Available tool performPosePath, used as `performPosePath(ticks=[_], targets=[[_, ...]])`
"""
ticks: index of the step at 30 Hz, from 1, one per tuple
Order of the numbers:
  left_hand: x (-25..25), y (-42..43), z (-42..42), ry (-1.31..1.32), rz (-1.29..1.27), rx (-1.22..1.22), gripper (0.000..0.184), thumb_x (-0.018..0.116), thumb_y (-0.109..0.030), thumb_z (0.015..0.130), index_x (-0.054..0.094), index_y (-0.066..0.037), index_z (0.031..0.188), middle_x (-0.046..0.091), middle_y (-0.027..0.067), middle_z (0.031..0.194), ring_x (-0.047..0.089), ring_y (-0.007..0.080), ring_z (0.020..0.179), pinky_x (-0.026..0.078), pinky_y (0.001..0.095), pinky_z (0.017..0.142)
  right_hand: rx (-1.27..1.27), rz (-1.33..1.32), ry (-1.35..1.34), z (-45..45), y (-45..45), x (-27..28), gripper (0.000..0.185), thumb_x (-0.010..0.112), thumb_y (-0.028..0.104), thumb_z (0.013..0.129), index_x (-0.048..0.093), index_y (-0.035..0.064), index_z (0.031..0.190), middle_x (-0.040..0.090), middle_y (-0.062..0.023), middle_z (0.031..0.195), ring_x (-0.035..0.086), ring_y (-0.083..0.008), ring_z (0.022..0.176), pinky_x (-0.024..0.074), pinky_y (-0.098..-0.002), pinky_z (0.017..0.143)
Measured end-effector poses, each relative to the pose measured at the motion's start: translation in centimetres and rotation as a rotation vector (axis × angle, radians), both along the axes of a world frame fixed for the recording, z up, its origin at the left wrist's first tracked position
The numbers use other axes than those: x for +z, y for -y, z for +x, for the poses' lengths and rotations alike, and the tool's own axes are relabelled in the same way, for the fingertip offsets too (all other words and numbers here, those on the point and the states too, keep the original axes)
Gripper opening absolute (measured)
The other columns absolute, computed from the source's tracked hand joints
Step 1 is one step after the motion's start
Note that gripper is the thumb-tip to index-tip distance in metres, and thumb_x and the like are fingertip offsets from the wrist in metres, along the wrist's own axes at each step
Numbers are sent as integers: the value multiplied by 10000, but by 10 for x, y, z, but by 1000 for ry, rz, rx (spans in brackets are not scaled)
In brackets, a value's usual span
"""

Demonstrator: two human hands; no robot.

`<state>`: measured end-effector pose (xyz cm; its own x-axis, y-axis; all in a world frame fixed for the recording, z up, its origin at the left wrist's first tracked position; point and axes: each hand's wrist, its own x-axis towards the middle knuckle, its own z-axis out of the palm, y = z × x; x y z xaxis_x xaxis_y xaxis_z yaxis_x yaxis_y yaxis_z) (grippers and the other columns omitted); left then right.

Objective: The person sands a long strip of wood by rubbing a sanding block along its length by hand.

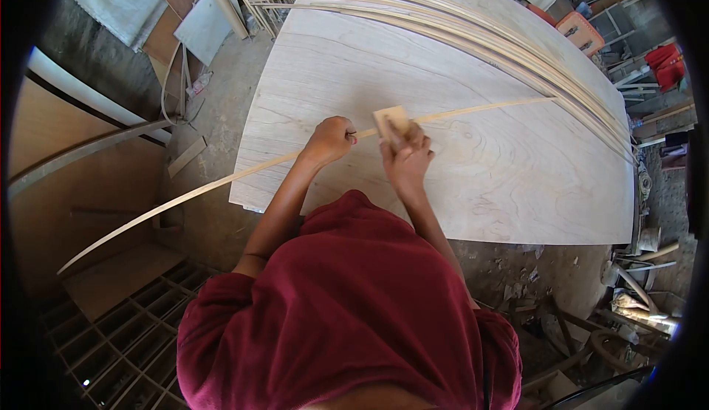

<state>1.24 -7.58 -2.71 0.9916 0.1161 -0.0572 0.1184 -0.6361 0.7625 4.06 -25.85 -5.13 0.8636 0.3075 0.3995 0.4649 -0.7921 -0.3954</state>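
Observation:
A long thin wooden strip (214, 185) crosses the plywood sheet (310, 63), its left end hanging past the sheet's edge and its right end near a bundle of strips. My left hand (330, 141) is closed around the strip near the middle of the near half. Just to the right, my right hand (408, 157) is closed on a small tan rectangular piece (391, 118), which looks like sandpaper or a thin block and lies against the strip. That hand is slightly blurred, and its fingertips are partly hidden.
A bundle of long wooden strips (473, 41) curves across the far side of the sheet. Boards (203, 29) lean at the upper left. A wooden lattice (133, 329) lies at the lower left. An orange stool (580, 33) and clutter stand at the right.

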Motion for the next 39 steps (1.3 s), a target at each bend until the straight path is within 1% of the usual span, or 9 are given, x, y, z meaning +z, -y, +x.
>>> performPosePath(ticks=[5, 12, 14, 16, 21, 27, 29, 35, 39], targets=[[-10, -6, 2, -13, 70, -68, 118, 625, -81, 740, 625, 35, 765, 599, 187, 686, 580, 300, 617, 432, 372, 582, 122, 10, -70, -11, -10, 11, 437, 650, 317, 766, 591, 288, 1199, 454, -151, 1229, 436, -340, 1049, 356, -490, 818], [-8, -1, -4, 53, 88, -56, 114, 597, -71, 762, 597, 42, 748, 598, 176, 674, 590, 289, 612, 440, 365, 577, -176, 15, -96, 21, 10, 4, 436, 660, 299, 758, 599, 282, 1189, 456, -130, 1225, 433, -338, 1046, 358, -488, 810], [-4, 0, -2, -111, -8, -30, 113, 587, -65, 768, 586, 46, 749, 590, 163, 657, 594, 251, 629, 444, 353, 588, -183, -4, -75, 13, 8, 5, 439, 660, 296, 754, 600, 284, 1188, 456, -133, 1226, 434, -339, 1043, 359, -485, 807], [0, 2, 0, -111, 3, -35, 115, 585, -64, 771, 586, 51, 755, 586, 161, 649, 588, 238, 628, 442, 349, 590, 23, 20, -8, -4, -3, 8, 435, 673, 313, 754, 603, 305, 1183, 454, -129, 1241, 450, -336, 1055, 379, -480, 817], [7, 2, -2, -54, -98, -87, 136, 571, -64, 782, 592, 69, 805, 568, 161, 619, 562, 216, 590, 426, 346, 571, 119, 31, -60, -13, -12, 18, 434, 681, 306, 749, 611, 306, 1178, 453, -130, 1251, 446, -324, 1063, 356, -456, 848], [-7, 7, -4, 30, -72, -68, 163, 562, -90, 793, 628, 58, 816, 568, 210, 650, 520, 279, 558, 417, 353, 570, -197, 47, -35, 21, 15, 6, 431, 666, 324, 770, 598, 306, 1195, 481, -122, 1206, 447, -334, 1051, 386, -492, 797], [-5, 9, -2, -51, 16, -69, 177, 494, -41, 762, 656, 30, 777, 633, 199, 786, 605, 339, 718, 466, 390, 665, -233, -35, -120, 24, 18, 4, 429, 658, 325, 776, 594, 302, 1200, 479, -124, 1196, 447, -345, 1042, 395, -506, 775], [1, 4, 0, 5, 106, -25, 148, 568, -89, 777, 655, 29, 795, 601, 210, 698, 585, 329, 640, 448, 390, 611, 96, 4, -49, -16, -8, 17, 429, 659, 324, 772, 597, 299, 1195, 459, -123, 1232, 449, -340, 1047, 380, -497, 811], [-4, -3, -6, 32, 16, 12, 144, 585, -95, 772, 645, 34, 747, 614, 181, 697, 588, 292, 615, 457, 373, 612, -4, 64, 36, 6, 3, -2, 471, 669, 334, 741, 580, 314, 1203, 471, -130, 1218, 443, -330, 1045, 365, -488, 800]])
